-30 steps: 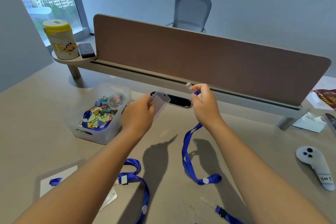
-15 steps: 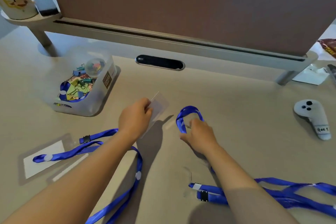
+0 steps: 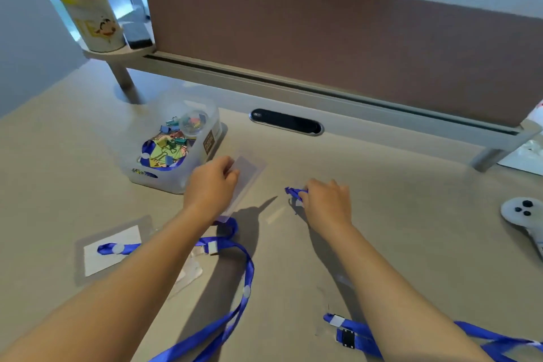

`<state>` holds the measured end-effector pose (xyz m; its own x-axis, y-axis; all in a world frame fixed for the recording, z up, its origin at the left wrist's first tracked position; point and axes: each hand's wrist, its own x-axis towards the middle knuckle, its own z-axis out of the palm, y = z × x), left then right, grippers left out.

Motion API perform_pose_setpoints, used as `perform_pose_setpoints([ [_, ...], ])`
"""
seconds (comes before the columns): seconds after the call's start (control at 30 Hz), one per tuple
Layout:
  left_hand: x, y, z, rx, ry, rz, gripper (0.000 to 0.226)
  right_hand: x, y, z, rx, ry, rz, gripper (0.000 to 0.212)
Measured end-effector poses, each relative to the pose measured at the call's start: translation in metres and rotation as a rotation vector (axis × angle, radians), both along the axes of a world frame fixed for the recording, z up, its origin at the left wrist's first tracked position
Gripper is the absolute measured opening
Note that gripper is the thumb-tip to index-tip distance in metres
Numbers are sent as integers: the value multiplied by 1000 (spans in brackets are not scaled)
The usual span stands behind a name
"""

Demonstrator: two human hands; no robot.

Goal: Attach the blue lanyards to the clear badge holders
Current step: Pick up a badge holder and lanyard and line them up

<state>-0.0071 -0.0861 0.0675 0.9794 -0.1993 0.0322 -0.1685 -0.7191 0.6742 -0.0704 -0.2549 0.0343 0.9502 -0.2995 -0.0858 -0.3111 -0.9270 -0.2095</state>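
Observation:
My left hand (image 3: 213,182) pinches a clear badge holder (image 3: 245,175) low over the beige table, just right of the plastic bin. My right hand (image 3: 326,203) presses down on the table, its fingers closed on the bunched end of a blue lanyard (image 3: 293,191). Another blue lanyard (image 3: 241,279) loops under my left forearm, its end lying on a badge holder with a white card (image 3: 111,250) at the left. A third blue lanyard (image 3: 358,332) with a black buckle lies near my right forearm.
A clear plastic bin (image 3: 173,144) of coloured clips stands left of my hands. Behind runs a brown desk divider (image 3: 338,47) with a black cable slot (image 3: 286,122) before it. A yellow-lidded canister (image 3: 88,13) sits far left, a white controller (image 3: 526,217) at right.
Both hands have come down from in front of the divider to the table. The right hand has lowered the lanyard end and now bunches it on the surface; the left keeps the holder.

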Motion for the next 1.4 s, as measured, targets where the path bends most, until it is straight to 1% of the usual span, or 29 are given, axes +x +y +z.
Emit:
perform_pose_setpoints([
  [0.13, 24, 39, 25, -43, -62, 99, 19, 40, 41, 37, 267, -35, 16, 25],
  [0.23, 43, 76, 38, -52, -91, 171, 21, 73, 76, 51, 505, -158, -30, 28],
  [0.3, 57, 102, 43, -77, -94, 231, 21, 97, 102, 57, 617, -230, -35, 29],
  [0.4, 80, 138, 46, -107, -87, 312, 21, 133, 138, 65, 712, -299, -38, 26],
  [0.5, 106, 167, 46, -127, -70, 329, 18, 166, 169, 69, 742, -375, -84, 23],
  [0.6, 129, 186, 42, -139, -52, 312, 17, 194, 192, 56, 696, -386, -135, 16],
  [0.7, 147, 194, 34, -156, -28, 266, 18, 211, 203, 32, 523, -318, -152, 14],
  [0.77, 156, 196, 29, -168, -18, 234, 18, 213, 205, 17, 371, -167, -97, 16],
  [0.83, 161, 196, 24, -168, -17, 195, 18, 212, 206, 7, 234, 13, -8, 24],
  [0.9, 164, 195, 21, -170, -22, 148, 20, 208, 206, 4, 173, 102, 60, 28],
  [1.03, 160, 180, 21, -165, -41, 59, 29, 194, 195, 16, 101, 86, 67, 31],
  [1.1, 154, 167, 24, -154, -77, -20, 28, 180, 181, 25, 75, 75, 47, 32],
  [1.17, 145, 149, 28, -123, -137, -115, 21, 161, 162, 31, 60, 75, 12, 33],
  [1.3, 114, 101, 35, -72, -195, -321, 17, 102, 112, 39, 51, 96, -111, 37],
  [1.4, 77, 61, 33, -76, -244, -459, 22, 45, 71, 41, 49, 116, -225, 36],
])
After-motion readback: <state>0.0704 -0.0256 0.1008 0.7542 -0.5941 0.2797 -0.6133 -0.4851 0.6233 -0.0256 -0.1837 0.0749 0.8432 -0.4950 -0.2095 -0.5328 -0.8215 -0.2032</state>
